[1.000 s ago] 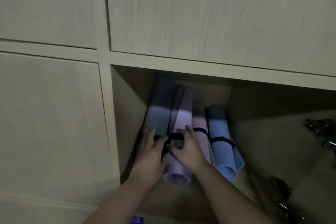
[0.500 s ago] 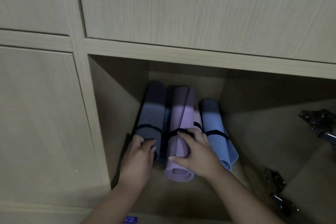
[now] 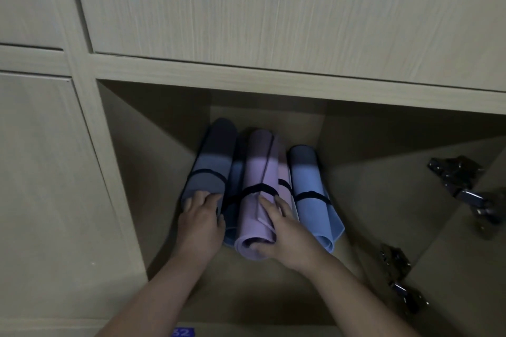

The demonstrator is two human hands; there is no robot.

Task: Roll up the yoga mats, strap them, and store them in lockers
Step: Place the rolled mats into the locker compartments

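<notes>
Several rolled yoga mats lie side by side inside an open wooden locker, each bound by a black strap. A grey-blue mat lies at the left, a purple mat in the middle and a light blue mat at the right. My left hand rests on the near end of the grey-blue mat, fingers laid over it. My right hand grips the near end of the purple mat, thumb under the roll and fingers on top by its black strap.
The locker's open door stands at the right with metal hinges on its inner face. Closed locker doors surround the opening above and at the left. A blue number label sits on the bottom edge.
The mats sit deeper in the locker than a second ago. My left hand went from the purple mat's strap to the grey-blue mat's end; my right hand slid down to the purple mat's end.
</notes>
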